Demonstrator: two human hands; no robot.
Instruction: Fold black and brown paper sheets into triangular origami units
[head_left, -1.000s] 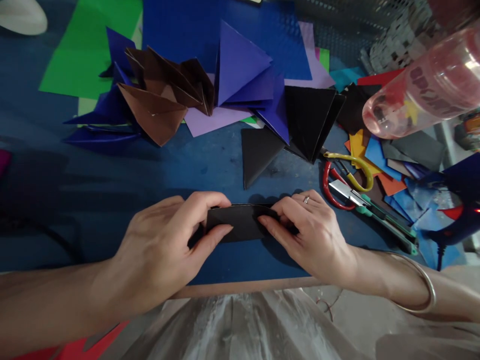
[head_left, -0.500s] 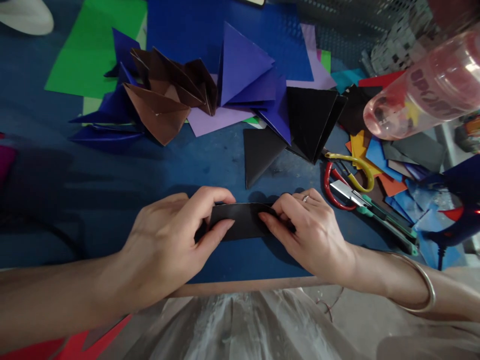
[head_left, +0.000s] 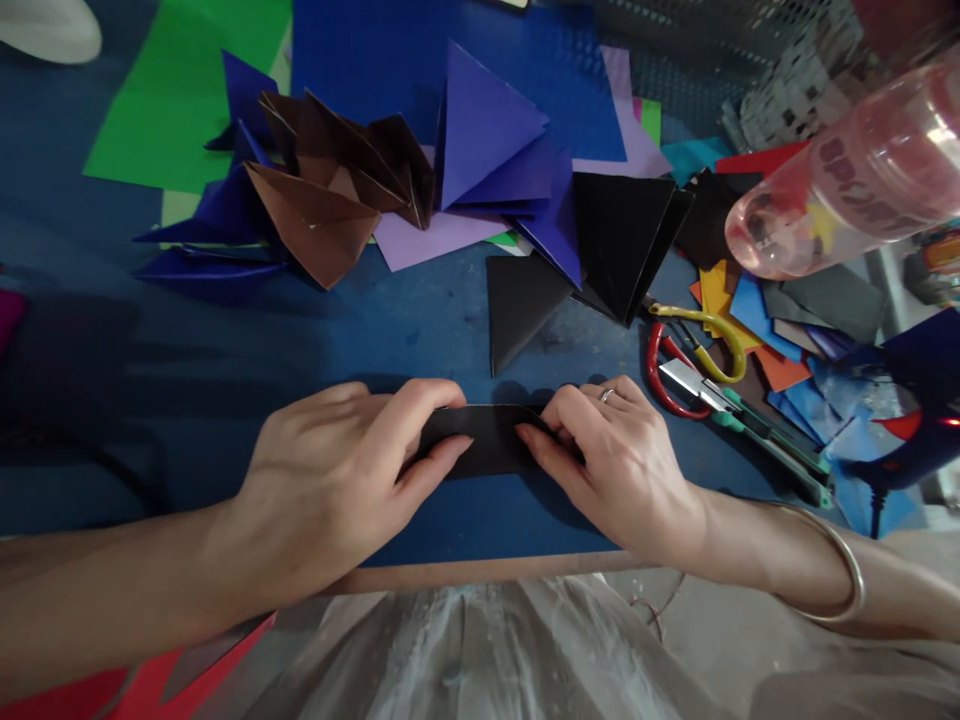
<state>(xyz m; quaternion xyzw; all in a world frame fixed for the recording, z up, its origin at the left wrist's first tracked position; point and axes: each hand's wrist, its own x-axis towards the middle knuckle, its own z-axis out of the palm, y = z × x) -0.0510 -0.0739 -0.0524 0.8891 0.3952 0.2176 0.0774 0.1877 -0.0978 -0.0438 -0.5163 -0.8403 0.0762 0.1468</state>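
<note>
Between my two hands is a folded piece of black paper (head_left: 491,440), held just above the blue tabletop near its front edge. My left hand (head_left: 352,470) pinches its left end, thumb on the near face and index finger over the top edge. At the right end, my right hand (head_left: 607,460) grips it the same way, the other fingers curled behind. The paper's ends are hidden by my fingers. Beyond it lies a black folded triangle (head_left: 525,300), and a larger black folded piece (head_left: 622,235) stands behind that.
Brown folded paper (head_left: 319,220) and purple folded paper (head_left: 487,140) sit at the back over green and blue sheets. To the right are scissors (head_left: 735,345), a cutter knife (head_left: 750,425) with its blade out, a pink bottle (head_left: 847,170), a dark blue glue gun (head_left: 919,400) and paper scraps.
My left hand has shifted very slightly, its index finger a little lower along the paper's top edge. Both hands keep hold of the black paper, and the other things stay put.
</note>
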